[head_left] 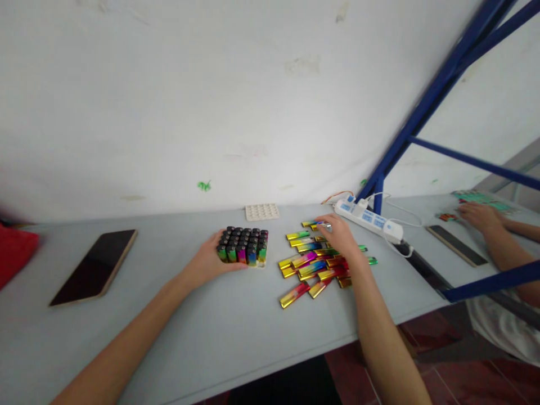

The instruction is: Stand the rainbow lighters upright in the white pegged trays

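Observation:
Upright lighters with black tops stand packed in rows in a pale tray. My left hand wraps round the left side of this block, thumb along its front. To the right, shiny metallic sleeves in yellow, pink, blue and red lie loosely spread on the table. My right hand is over the back of that pile, its fingers closed on a small silvery piece at the fingertips. An unfilled pale tray with round holes lies by the wall.
A dark phone lies at the left, near a red item. White power strip with cables and a blue metal frame stand at the right. Beyond the frame, another person's hands work near a second phone.

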Available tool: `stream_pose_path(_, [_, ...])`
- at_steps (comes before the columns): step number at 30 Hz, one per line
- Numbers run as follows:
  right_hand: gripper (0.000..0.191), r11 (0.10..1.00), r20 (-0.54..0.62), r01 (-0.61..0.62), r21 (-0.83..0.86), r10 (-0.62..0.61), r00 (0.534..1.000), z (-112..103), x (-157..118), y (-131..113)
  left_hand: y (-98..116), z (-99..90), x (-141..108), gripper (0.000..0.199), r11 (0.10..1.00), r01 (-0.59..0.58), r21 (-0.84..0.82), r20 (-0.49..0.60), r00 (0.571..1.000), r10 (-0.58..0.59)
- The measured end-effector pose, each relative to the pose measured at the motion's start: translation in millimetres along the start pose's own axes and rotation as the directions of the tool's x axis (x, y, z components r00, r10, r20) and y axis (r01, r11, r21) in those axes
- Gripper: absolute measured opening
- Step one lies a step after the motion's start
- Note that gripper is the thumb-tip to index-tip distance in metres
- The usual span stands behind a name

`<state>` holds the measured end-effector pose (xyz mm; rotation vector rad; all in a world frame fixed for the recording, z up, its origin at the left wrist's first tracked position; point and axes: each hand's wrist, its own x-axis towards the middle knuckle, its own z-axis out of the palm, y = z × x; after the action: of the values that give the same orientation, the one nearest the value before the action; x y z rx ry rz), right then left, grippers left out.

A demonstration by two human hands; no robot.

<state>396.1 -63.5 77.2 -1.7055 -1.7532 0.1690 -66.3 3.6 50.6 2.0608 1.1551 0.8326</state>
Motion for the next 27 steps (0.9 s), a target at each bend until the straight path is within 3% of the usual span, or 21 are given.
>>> stream_pose_path(3, [0.026, 1.000, 0.022, 0.028, 0.013, -0.028, 0.999, 1, -2, -5, 2, -0.1, -1, 0.099, 1.000, 0.013, 0.013, -0.002, 1.000, -0.013])
stream_pose_path(8, [0.019, 0.996, 0.100, 0.050, 0.069, -0.057, 0.993, 0, -5, -14, 2, -0.3, -1, 0.101, 0.999, 0.003, 0.033, -0.003, 1.000, -0.003])
stream_pose_path(12, [0.008, 0.993, 0.163, 0.083, 0.081, -0.095, 0.982, -16, -9, -15, 0, 0.0, -1, 0.098, 0.999, 0.004, 0.038, -0.004, 1.000, -0.004])
stream_pose_path(17, [0.011, 0.990, 0.265, 0.140, 0.013, -0.139, 0.954, -32, -12, -20, -2, 1.7, 0, 0.094, 1.000, -0.016, 0.022, -0.031, 0.999, 0.017])
stream_pose_path(21, [0.013, 0.980, 0.406, 0.189, -0.056, -0.150, 0.902, -23, 0, -29, -2, 1.0, 1, 0.092, 0.999, -0.028, 0.024, -0.025, 0.999, 0.028])
stream_pose_path(27, [0.010, 0.973, 0.591, 0.198, -0.121, -0.089, 0.802, -19, 38, -34, -1, 0.2, 2, 0.091, 1.000, -0.026, 0.016, -0.006, 1.000, 0.026])
